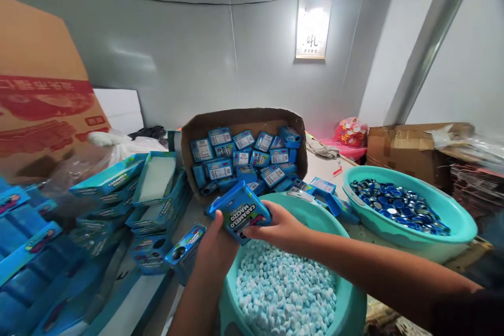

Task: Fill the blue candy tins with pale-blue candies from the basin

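Both hands are closed on a small blue candy box (242,211) with white printing, held tilted above a teal basin. My left hand (219,244) grips its left edge with the thumb up; the other fingers are hidden. On the right side, my right hand (277,228) pinches the box, thumb across its front. Below lie many pale blue and white candies (287,289) in the teal basin (352,299). Another small blue box (187,247) stands beside my left wrist. Behind the held box, a cardboard carton (244,115) lies with its opening toward me, full of similar blue boxes (241,157).
Stacked blue display trays (153,199) fill the left side, near a large printed carton (43,79). At right, a second teal basin (459,228) holds many shiny blue round pieces (394,207). Behind it stands a brown carton (405,152). Loose blue boxes (323,185) lie between basins and carton.
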### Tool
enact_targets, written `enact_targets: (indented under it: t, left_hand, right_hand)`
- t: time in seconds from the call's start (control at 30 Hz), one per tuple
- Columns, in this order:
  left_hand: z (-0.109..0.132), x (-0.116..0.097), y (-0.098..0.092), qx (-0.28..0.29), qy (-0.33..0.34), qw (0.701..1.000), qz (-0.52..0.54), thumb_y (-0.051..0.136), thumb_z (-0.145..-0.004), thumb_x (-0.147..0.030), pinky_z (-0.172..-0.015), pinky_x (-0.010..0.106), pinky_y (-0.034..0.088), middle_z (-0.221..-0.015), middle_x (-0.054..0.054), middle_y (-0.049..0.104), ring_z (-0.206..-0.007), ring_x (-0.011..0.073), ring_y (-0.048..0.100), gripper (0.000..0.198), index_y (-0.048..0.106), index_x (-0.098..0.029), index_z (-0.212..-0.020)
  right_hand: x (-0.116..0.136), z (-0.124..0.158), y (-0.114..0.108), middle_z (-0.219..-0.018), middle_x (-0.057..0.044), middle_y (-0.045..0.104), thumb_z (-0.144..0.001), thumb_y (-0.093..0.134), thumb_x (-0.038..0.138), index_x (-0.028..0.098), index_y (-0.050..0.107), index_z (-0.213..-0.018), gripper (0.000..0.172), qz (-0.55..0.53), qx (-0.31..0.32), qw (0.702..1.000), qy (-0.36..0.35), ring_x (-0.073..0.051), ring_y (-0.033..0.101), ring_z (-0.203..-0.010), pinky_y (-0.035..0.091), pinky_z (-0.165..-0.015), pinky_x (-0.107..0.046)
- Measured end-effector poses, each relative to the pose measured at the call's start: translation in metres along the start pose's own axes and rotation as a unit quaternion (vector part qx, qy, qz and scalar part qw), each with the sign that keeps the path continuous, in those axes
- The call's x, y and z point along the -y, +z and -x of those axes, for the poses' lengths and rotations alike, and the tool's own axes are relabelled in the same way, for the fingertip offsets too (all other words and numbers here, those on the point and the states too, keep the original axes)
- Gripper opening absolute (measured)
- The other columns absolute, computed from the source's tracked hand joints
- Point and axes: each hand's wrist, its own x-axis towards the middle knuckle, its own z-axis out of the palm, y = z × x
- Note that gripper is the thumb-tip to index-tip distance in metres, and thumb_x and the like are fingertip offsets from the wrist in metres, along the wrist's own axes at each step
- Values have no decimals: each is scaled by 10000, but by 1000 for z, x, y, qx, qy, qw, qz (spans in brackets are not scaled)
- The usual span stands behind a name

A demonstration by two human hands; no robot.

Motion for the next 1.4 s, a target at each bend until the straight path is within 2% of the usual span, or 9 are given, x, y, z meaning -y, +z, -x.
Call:
enact_targets:
  t: [0.13, 0.37, 0.47, 0.6, 0.87, 1.07, 1.2, 1.3, 1.4]
  left_hand:
    - [7, -14, 3, 6, -6, 997, 83, 346, -800, -810, -1159, 554, 288, -1233, 129, 662, -1423, 311, 354, 773, 645, -202, -1171]
    - [8, -17, 9, 9, 6, 977, 215, 408, -846, -738, -1126, 496, 365, -1407, 130, 531, -1404, 285, 390, 738, 506, -210, -1351]
    - [8, -16, 5, 32, -27, 974, 222, 372, -862, -739, -1086, 519, 403, -1468, 153, 464, -1380, 310, 421, 783, 407, -216, -1444]
    - [11, -18, 2, 29, -96, 972, 210, 294, -872, -756, -1056, 600, 392, -1429, 219, 487, -1321, 372, 479, 862, 317, -162, -1496]
    - [8, -21, 7, 16, -138, 955, 261, 303, -885, -733, -1004, 665, 389, -1474, 271, 403, -1277, 406, 515, 852, 221, -169, -1518]
    - [3, -16, 0, 36, -153, 950, 271, 330, -867, -748, -950, 677, 417, -1495, 287, 357, -1253, 416, 532, 849, 262, -182, -1495]
    - [4, -15, -2, 28, -142, 953, 267, 358, -847, -765, -951, 627, 444, -1493, 271, 369, -1252, 407, 536, 853, 279, -208, -1489]
    - [5, -16, -1, -3, -125, 958, 259, 368, -839, -773, -944, 583, 470, -1480, 264, 394, -1240, 398, 548, 858, 290, -214, -1485]
    - [5, -16, 0, -15, -120, 957, 264, 344, -860, -756, -936, 551, 492, -1460, 270, 421, -1231, 383, 560, 852, 282, -184, -1489]
  right_hand:
    - [-5, -12, 10, -875, -11, 657, -648, 836, 371, 175, 602, -966, 441, 44, -55, 996, -51, -175, 606, -809, 520, -713, -298]
    - [-16, -17, 5, -991, -48, 686, -597, 856, 404, 195, 542, -1049, 589, -26, -127, 991, -31, -214, 650, -880, 540, -824, -378]
    - [-13, -16, 2, -1012, -54, 689, -592, 864, 410, 217, 507, -1099, 649, -39, -65, 995, -71, -232, 673, -906, 552, -847, -400]
    - [-8, -12, -5, -1043, -69, 679, -651, 837, 340, 220, 515, -1006, 494, 79, 25, 989, -119, -241, 664, -959, 548, -830, -381]
    - [21, -7, -35, -999, -58, 693, -714, 702, 274, 227, 572, -921, 249, 392, 52, 910, -125, -238, 636, -944, 460, -912, -408]
    - [23, -2, -35, -1151, -85, 677, -809, 659, 313, 246, 546, -991, 224, 293, 130, 930, -182, -244, 624, -1096, 477, -903, -372]
    - [21, -3, -25, -1115, -67, 698, -828, 635, 283, 254, 598, -1064, 241, 376, 182, 887, -199, -237, 626, -1095, 380, -1028, -416]
    - [19, -5, -30, -1064, -45, 707, -766, 646, 245, 261, 588, -998, 240, 449, 127, 870, -160, -244, 645, -1007, 339, -1050, -451]
    - [13, -8, -41, -1057, -48, 698, -723, 635, 200, 263, 572, -1013, 304, 514, -19, 848, -126, -267, 632, -996, 384, -990, -443]
